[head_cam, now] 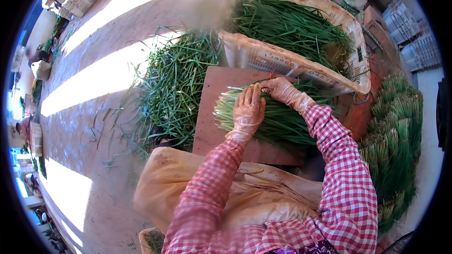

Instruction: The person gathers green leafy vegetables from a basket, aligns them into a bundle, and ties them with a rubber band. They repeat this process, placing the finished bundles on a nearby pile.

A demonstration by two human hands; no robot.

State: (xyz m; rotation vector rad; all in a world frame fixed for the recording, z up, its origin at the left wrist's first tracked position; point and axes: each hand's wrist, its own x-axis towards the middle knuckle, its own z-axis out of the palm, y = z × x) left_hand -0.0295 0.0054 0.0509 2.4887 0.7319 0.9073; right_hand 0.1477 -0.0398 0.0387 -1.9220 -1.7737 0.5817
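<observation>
A bundle of garlic chives [286, 118] lies on a reddish-brown board [215, 81] before me, pale cut ends to the left and green leaves to the right. My left hand [249, 107], in a thin translucent glove, lies over the bundle near its pale ends, fingers together. Close beside it my gloved right hand [282, 91] bends its fingers onto the bundle's upper side, fingertips almost meeting the left hand. A thin red tie [271, 74] sticks out just beyond the right hand; whether the fingers hold it is hidden.
A dirty white plastic crate [282, 56] of loose chives [289, 21] stands beyond the board. Loose leaves [176, 84] are heaped left of it on the floor. Tied chive bundles [395, 144] stand upright at right. Stacked crates [406, 21] are behind. A tan apron [176, 176] covers my lap.
</observation>
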